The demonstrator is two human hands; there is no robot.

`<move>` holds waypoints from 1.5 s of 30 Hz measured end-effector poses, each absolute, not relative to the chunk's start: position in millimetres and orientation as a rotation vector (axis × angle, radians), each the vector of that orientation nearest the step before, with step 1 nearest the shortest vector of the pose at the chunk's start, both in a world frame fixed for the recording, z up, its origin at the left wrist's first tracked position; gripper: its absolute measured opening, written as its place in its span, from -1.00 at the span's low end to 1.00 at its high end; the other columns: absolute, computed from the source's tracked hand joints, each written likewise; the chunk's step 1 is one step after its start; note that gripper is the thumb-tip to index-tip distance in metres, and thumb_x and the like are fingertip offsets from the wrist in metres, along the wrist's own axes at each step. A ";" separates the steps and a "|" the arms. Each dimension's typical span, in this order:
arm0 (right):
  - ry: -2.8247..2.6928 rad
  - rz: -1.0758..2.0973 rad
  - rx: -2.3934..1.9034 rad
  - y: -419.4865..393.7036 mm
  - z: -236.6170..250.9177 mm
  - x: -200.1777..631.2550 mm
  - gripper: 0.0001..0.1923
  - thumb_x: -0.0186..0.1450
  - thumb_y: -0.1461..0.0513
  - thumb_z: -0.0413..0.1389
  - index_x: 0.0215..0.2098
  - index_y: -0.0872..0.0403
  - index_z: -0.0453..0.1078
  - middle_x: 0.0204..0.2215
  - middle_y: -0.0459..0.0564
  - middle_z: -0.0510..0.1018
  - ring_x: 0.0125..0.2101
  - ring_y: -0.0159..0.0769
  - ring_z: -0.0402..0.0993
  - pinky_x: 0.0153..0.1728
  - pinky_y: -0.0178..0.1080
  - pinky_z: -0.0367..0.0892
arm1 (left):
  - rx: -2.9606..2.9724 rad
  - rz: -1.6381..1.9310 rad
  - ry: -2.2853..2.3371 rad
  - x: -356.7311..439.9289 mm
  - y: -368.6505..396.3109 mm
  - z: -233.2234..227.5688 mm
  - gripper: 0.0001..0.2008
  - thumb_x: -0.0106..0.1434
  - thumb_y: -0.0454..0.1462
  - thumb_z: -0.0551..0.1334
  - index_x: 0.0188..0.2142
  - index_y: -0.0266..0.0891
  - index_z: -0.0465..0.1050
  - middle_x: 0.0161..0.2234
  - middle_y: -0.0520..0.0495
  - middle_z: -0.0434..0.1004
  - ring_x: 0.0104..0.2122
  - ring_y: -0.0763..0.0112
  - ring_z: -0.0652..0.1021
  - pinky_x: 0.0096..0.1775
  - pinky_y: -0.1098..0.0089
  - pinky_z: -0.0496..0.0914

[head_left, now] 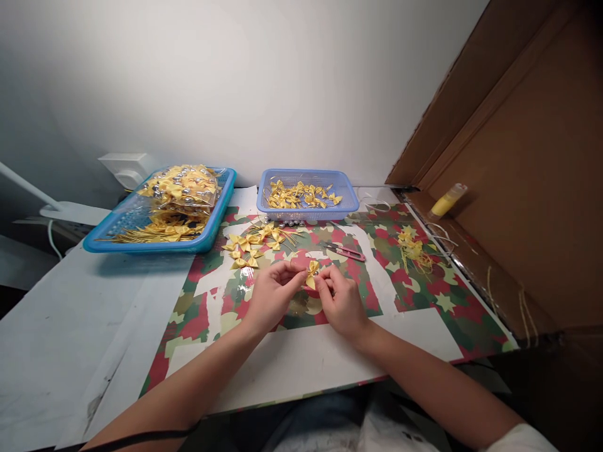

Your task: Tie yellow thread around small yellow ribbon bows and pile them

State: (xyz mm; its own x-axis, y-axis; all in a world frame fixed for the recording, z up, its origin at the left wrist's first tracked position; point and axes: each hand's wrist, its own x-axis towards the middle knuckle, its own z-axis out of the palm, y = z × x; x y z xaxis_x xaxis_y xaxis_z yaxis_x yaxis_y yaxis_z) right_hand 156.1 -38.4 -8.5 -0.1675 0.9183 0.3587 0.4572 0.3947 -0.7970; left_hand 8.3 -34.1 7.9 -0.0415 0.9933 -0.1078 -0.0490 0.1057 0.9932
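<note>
Between my two hands, above the patterned table cover, is a yellow ribbon bow [311, 274] with a small silver bead against it. My left hand [279, 289] pinches the bow from its left side, thumb and fingers together. On the other side my right hand [343, 298] is closed, its thumb and finger at the bead and the bow's right edge. Beyond the left hand lie several loose yellow bows [245, 250] with thin wire stems. A pink-handled craft knife [347, 252] rests past the right hand.
At the back stands a light blue basket [308, 213] of beaded bows. A larger blue basket [89, 245] at left holds bagged and loose bows. Yellow thread scraps [414, 250] lie at right, near a yellow bottle [447, 202] by the cardboard [522, 169]. A white lamp base [75, 213] stands far left.
</note>
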 end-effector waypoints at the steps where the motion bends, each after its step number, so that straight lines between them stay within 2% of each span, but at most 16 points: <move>1: -1.782 0.670 -1.198 -38.6 -8.6 156.3 -0.82 0.35 0.25 -0.05 -0.43 0.03 0.18 -0.71 -0.22 0.33 -0.70 -0.44 0.24 -0.62 -0.38 0.07 | 1.067 1.187 1.252 8.3 -34.0 7.9 -0.76 0.03 -0.15 0.38 -0.43 -0.29 0.50 -0.47 -0.02 0.55 -0.45 0.46 0.53 -0.41 0.51 0.41; 17: -1.779 0.655 -1.214 -39.5 -8.4 155.5 -0.81 0.34 0.26 -0.04 -0.46 0.03 0.14 -0.75 -0.25 0.27 -0.72 -0.45 0.21 -0.62 -0.39 0.06 | 1.130 1.247 1.267 8.8 -34.6 6.3 -0.81 0.06 -0.19 0.36 -0.42 -0.29 0.51 -0.44 -0.04 0.59 -0.43 0.44 0.55 -0.37 0.50 0.43; 22: -1.765 0.693 -1.237 -39.5 -8.3 154.8 -0.82 0.34 0.24 -0.05 -0.44 0.03 0.15 -0.73 -0.22 0.31 -0.70 -0.43 0.27 -0.61 -0.39 0.10 | 1.135 1.225 1.260 10.5 -36.4 6.4 -0.80 0.06 -0.18 0.36 -0.42 -0.29 0.51 -0.43 -0.06 0.59 -0.41 0.42 0.56 -0.36 0.49 0.44; 31: -1.744 0.691 -1.210 -40.6 -9.2 155.0 -0.81 0.36 0.23 -0.06 -0.44 0.03 0.16 -0.73 -0.26 0.25 -0.72 -0.47 0.14 -0.63 -0.39 0.04 | 1.058 1.206 1.250 9.0 -33.6 11.2 -0.74 0.04 -0.13 0.38 -0.46 -0.29 0.48 -0.49 -0.01 0.52 -0.52 0.51 0.48 -0.44 0.51 0.40; 35: -1.743 0.669 -1.210 -39.9 -9.4 155.8 -0.80 0.37 0.22 -0.06 -0.43 0.04 0.16 -0.73 -0.26 0.22 -0.71 -0.47 0.12 -0.62 -0.39 0.04 | 1.103 1.191 1.245 7.9 -34.1 11.1 -0.75 0.06 -0.12 0.36 -0.47 -0.29 0.49 -0.50 -0.01 0.52 -0.49 0.48 0.49 -0.42 0.50 0.41; 40: -1.736 0.672 -1.214 -40.8 -8.6 155.7 -0.80 0.37 0.21 -0.07 -0.43 0.03 0.16 -0.73 -0.26 0.21 -0.71 -0.46 0.13 -0.62 -0.38 0.03 | 1.212 1.177 1.255 7.1 -35.9 9.3 -0.77 0.10 -0.14 0.33 -0.47 -0.28 0.48 -0.52 -0.01 0.51 -0.49 0.46 0.49 -0.43 0.50 0.38; 45: -1.735 0.684 -1.215 -41.2 -8.6 155.7 -0.81 0.38 0.20 -0.08 -0.41 0.02 0.16 -0.72 -0.23 0.27 -0.68 -0.42 0.24 -0.60 -0.36 0.09 | 1.313 1.179 1.281 7.4 -36.4 10.1 -0.78 0.12 -0.14 0.31 -0.48 -0.27 0.48 -0.54 -0.01 0.50 -0.52 0.46 0.48 -0.46 0.49 0.37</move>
State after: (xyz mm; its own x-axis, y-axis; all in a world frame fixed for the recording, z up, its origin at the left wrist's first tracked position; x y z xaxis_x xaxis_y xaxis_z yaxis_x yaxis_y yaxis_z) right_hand 155.7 -41.2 -8.6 -0.1294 0.9285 0.3480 0.4408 0.3683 -0.8186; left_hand 7.4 -36.4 10.1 -0.0025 0.9995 0.0304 0.1132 -0.0299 0.9931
